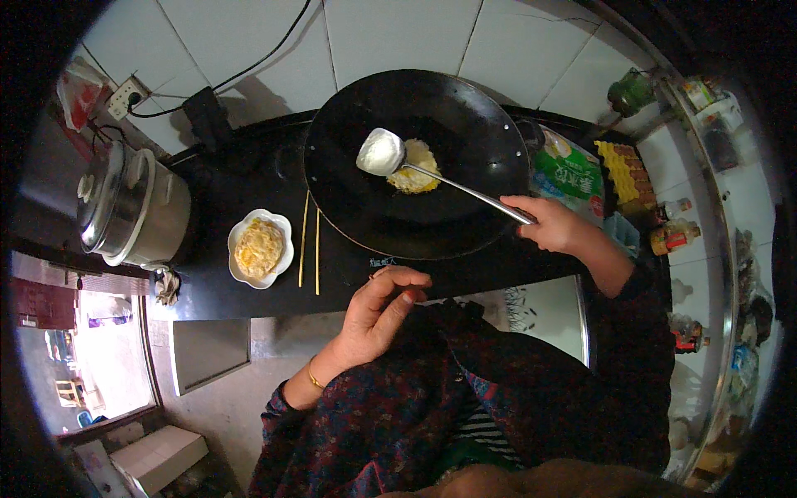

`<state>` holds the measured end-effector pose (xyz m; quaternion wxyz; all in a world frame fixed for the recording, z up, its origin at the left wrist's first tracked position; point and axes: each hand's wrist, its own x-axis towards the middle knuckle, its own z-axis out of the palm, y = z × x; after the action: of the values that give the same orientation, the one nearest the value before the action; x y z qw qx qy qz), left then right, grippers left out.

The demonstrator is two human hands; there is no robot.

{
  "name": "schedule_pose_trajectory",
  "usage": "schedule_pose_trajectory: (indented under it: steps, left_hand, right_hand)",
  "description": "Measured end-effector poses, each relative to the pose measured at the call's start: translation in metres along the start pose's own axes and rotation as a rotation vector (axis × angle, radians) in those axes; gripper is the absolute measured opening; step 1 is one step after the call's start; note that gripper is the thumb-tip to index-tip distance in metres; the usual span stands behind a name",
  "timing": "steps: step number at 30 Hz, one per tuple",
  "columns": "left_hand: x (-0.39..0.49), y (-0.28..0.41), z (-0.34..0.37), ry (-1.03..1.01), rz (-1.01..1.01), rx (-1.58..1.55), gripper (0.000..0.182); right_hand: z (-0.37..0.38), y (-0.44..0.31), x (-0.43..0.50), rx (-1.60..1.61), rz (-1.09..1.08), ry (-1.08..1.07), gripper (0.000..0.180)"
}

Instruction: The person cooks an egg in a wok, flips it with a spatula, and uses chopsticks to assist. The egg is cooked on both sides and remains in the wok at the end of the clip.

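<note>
My right hand (pixel 551 225) grips the end of a metal wok spatula (pixel 464 182). The spatula's pale, shiny blade is over the middle of a large black wok (pixel 373 218), partly above a fried egg (pixel 418 169) that lies in the wok. In front of the wok, my left hand (pixel 380 311) is raised near my body with fingers curled and nothing in it. A white scalloped dish (pixel 286 239) holding fried egg (pixel 258 249) stands left of the wok. Between dish and wok lie two chopsticks (pixel 303 249), apart from each other.
A lidded cooker (pixel 155 208) stands at the left end of the black counter (pixel 205 299), below a wall socket (pixel 126 98). Right of the wok are a green food bag (pixel 570 168), egg trays (pixel 622 174) and bottles (pixel 675 236). A metal-edged shelf (pixel 725 299) curves along the right.
</note>
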<state>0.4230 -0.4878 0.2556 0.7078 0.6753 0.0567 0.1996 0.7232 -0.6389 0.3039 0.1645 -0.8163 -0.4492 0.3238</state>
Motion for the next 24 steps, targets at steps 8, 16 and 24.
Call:
schedule_pose_trajectory:
  steps: [8, 16, 24]
  left_hand:
    - [-0.005, -0.003, -0.015, 0.033, -0.027, -0.033, 0.023]
    - [-0.001, -0.001, -0.030, -0.012, 0.030, -0.005, 0.022]
    - [-0.001, -0.001, -0.046, -0.041, -0.062, -0.111, 0.024]
  right_hand:
    - [-0.005, 0.004, -0.018, -0.266, -0.165, 0.271, 0.055]
    - [0.017, -0.011, -0.008, -0.153, -0.157, 0.200, 0.054]
    - [0.000, -0.030, -0.039, -0.012, 0.177, 0.137, 0.060]
